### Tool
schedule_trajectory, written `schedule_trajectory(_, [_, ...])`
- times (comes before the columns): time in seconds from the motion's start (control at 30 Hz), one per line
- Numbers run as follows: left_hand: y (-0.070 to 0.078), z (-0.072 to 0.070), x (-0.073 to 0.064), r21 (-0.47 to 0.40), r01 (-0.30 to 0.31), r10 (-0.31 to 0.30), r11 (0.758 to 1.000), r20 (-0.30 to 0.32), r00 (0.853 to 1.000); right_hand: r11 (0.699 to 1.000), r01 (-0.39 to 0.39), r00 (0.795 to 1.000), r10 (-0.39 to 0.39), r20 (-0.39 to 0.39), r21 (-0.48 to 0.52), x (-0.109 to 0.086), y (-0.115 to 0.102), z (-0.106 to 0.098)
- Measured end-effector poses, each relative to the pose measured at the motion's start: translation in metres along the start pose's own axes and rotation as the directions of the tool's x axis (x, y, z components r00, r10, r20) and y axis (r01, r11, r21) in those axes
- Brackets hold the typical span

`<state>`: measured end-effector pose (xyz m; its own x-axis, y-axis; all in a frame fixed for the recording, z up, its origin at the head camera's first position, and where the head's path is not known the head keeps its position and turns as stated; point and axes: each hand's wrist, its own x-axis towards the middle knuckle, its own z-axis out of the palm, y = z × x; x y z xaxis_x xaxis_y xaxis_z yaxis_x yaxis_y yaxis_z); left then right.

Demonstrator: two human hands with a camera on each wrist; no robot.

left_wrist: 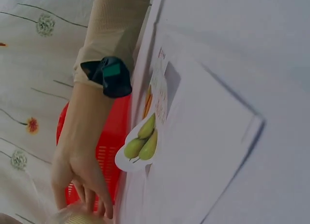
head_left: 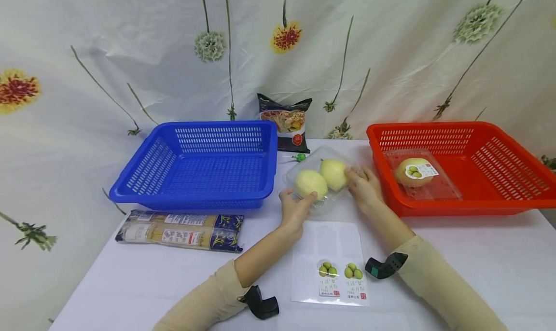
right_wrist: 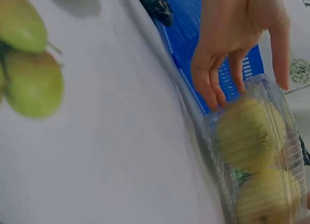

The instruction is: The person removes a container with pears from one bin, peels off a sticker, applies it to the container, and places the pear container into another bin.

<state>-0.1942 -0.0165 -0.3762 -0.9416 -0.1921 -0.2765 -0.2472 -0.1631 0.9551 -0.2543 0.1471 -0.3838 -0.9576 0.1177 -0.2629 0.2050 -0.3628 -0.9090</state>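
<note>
Clear pear box (head_left: 316, 157) lies just right of frame centre, where we see its long axis span between left hand (head_left: 295, 213) and right hand (head_left: 367, 190), each, partly closed, gripping one end.

Round pears (head_left: 333, 174), pale yellow-green, within a colourless transparent plastic box (head_left: 323, 153). Blue rectangular plastic basket (head_left: 217, 174) and red rectangular plastic basket (head_left: 469, 205), each uniformly coloured. Long tan pasta packet (head_left: 175, 229), navy end patterned with yellow scrolls. White rectangular label sheet (head_left: 327, 244), printed with green fruit. White bench (head_left: 478, 244). Off-white cloth backdrop (head_left: 152, 80), patterned with red-and-yellow and pale green flowers.
</note>
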Motion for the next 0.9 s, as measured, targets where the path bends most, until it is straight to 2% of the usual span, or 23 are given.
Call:
schedule_trajectory(0.17, [0.007,0.0,0.011,0.086,-0.067,0.072,0.994,-0.058,0.996,1.0,0.027,0.996,-0.026,-0.087,0.003,-0.018,0.005,0.003])
schedule_trajectory(0.37, [0.007,-0.002,0.024,0.101,-0.094,0.097,0.99,-0.027,0.995,0.998,0.02,0.988,-0.028,-0.153,-0.052,-0.036,0.012,0.003])
schedule_trajectory(0.5, [0.008,-0.004,0.035,0.118,-0.105,0.105,0.987,0.007,0.994,0.996,0.015,0.989,-0.028,-0.148,-0.087,-0.042,0.014,0.0])
schedule_trajectory(0.63, [0.011,-0.005,0.045,0.148,-0.091,0.088,0.985,0.029,0.996,0.993,0.017,0.993,-0.031,-0.116,-0.12,-0.045,0.012,-0.003])
schedule_trajectory(0.9, [0.01,-0.007,0.05,0.145,-0.073,0.066,0.987,0.054,0.996,0.973,0.016,0.996,-0.036,-0.085,-0.229,-0.044,0.008,-0.005])
